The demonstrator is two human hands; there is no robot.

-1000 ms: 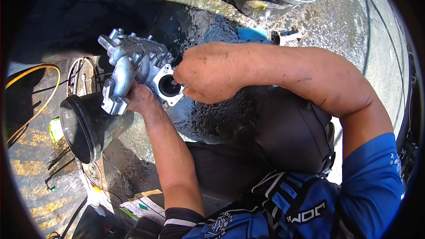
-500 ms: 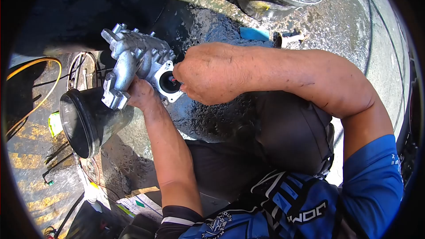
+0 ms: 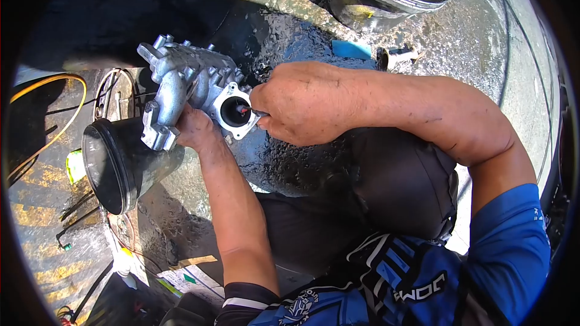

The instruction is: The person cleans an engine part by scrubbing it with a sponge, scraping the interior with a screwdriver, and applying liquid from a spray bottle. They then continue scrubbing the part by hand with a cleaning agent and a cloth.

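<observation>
A silver cast metal part (image 3: pixel 172 93) with curved pipes and a round flanged opening is held up left of centre. My left hand (image 3: pixel 198 128) grips it from below, its fingers partly hidden behind the pipes. Beside the flange, my right hand (image 3: pixel 302 105) is closed around a slim tool (image 3: pixel 260 113). The tool's reddish tip reaches into the dark round opening; most of its handle is hidden in the fist.
A black bucket (image 3: pixel 115 166) lies tipped over at the left. Another bucket (image 3: pixel 386 0) stands at the top right. Near it are a blue piece (image 3: pixel 351 49) and a small cylindrical part (image 3: pixel 399 58). A yellow hose (image 3: pixel 57 139) curves at the far left.
My right hand has moved slightly right, away from the flange, showing more of the tool and the opening. My left hand still holds the metal part.
</observation>
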